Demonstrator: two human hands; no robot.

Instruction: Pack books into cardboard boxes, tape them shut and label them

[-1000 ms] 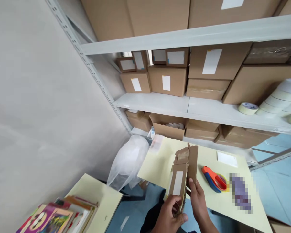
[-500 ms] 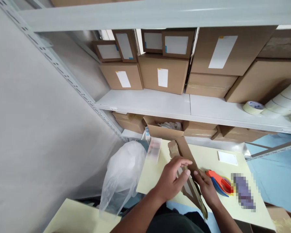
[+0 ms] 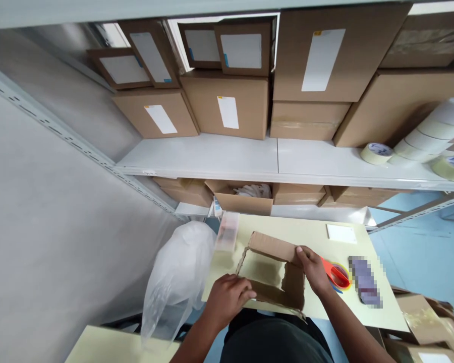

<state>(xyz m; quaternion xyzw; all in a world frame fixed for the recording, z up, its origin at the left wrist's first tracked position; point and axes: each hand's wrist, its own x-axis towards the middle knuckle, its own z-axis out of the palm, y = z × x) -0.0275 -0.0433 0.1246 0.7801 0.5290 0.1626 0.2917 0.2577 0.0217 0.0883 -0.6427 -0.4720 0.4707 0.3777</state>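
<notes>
A torn cardboard box stands opened out as a rough four-sided frame over the pale yellow table, with the tabletop showing through its middle. My left hand is closed on its near left edge, and my right hand grips its far right corner between thumb and fingers. Ragged edges run along the left side and the inner flap. Just right of my right hand lies a red and blue tape dispenser, partly covered by that hand.
A pixelated dark purple item and a white card lie on the right of the table. At its left edge sits a pinkish clear package, beside a white plastic bag. Shelves behind hold cardboard boxes and tape rolls.
The folded, flattened cardboard has been spread into an open frame. My left hand has moved left and down and closed on its edge. The view has shifted.
</notes>
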